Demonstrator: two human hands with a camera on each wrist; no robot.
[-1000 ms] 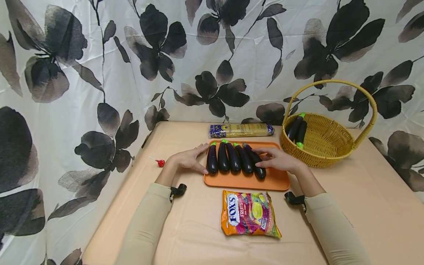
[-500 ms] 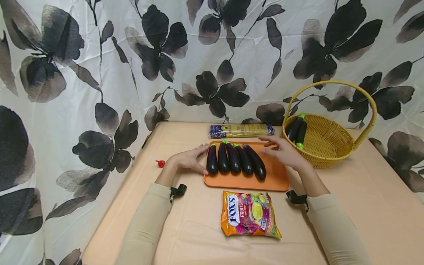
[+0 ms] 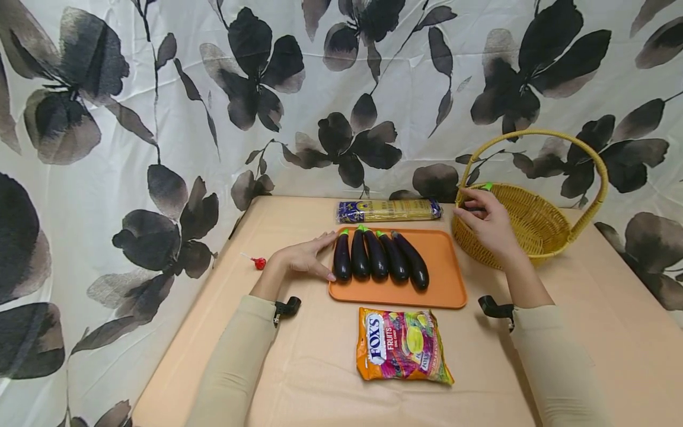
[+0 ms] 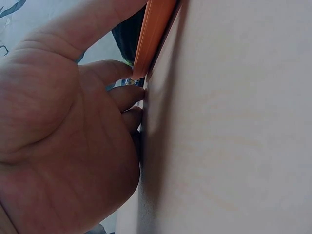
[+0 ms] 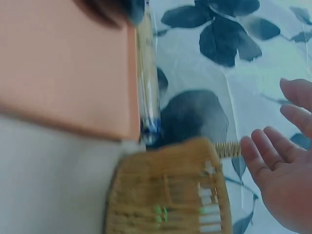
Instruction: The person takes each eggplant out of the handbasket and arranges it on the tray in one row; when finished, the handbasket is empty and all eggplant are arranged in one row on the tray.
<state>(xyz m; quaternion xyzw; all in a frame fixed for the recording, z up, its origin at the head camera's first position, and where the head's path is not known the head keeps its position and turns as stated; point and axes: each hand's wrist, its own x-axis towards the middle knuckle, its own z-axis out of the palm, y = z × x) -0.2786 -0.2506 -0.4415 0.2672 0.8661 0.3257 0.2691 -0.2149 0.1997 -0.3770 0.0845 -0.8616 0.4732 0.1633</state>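
Observation:
Several dark purple eggplants (image 3: 377, 256) lie in a row on the orange tray (image 3: 447, 279), leaving its right part bare. My left hand (image 3: 305, 258) rests at the tray's left edge, thumb and fingers spread beside the outermost eggplant. In the left wrist view, the fingertips are right at the tray's rim (image 4: 147, 46). My right hand (image 3: 490, 224) is over the left side of the yellow wicker basket (image 3: 533, 222), holding nothing, its fingers loosely bent. Behind it shows the green stem end of an eggplant (image 3: 487, 186) in the basket; the rest is mostly hidden.
A pack of spaghetti (image 3: 388, 210) lies behind the tray. In front of the tray is a bag of Fox's fruit candy (image 3: 402, 345). A red lollipop (image 3: 258, 263) lies at the left. The basket's tall handle (image 3: 602, 172) arches above it, near the floral cloth backdrop (image 3: 320, 89).
My right hand has let go of the rightmost eggplant on the tray and moved right and up to the basket. My left hand has stayed at the tray's left edge.

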